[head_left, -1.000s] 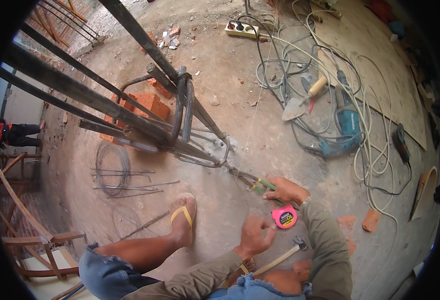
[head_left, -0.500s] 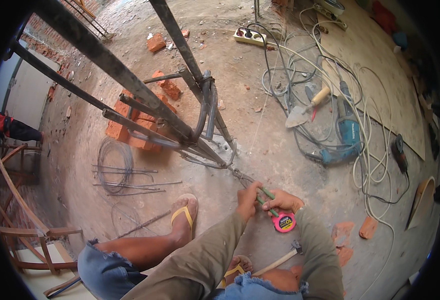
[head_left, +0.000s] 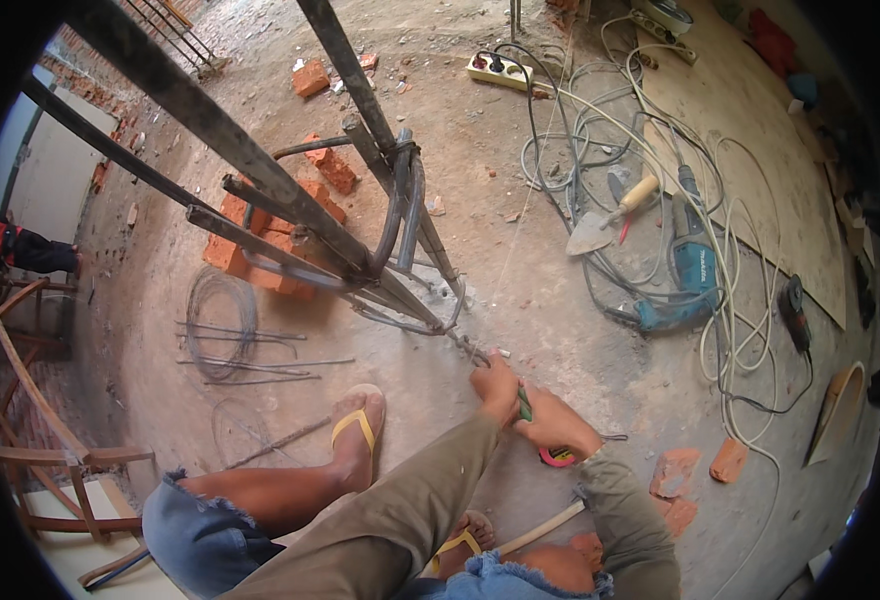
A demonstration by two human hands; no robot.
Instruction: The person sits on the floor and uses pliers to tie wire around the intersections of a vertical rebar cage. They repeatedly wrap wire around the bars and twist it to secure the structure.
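Observation:
A pair of green-handled pincers [head_left: 525,404] is low in front of me, mostly covered by my hands. My left hand [head_left: 497,388] is closed around its front part, close to the dark steel end. Behind it, my right hand [head_left: 558,420] wraps the green grips. The tool's tip points at the foot of a steel rebar column [head_left: 400,292], where thin bars and ties meet; whether the jaws grip wire cannot be made out. A pink tape measure [head_left: 558,457] lies on the floor, partly hidden by my right hand.
A hammer [head_left: 550,525] lies by my feet. Orange bricks [head_left: 285,255], a wire coil [head_left: 222,325] and rods are left. A trowel [head_left: 593,232], blue power tool [head_left: 695,270], tangled cables and power strip [head_left: 500,70] are right. A person [head_left: 30,245] stands far left.
My right hand has turned and closed further over the green grips, covering more of them and the tape measure. My left hand has shifted slightly. The view has moved a little.

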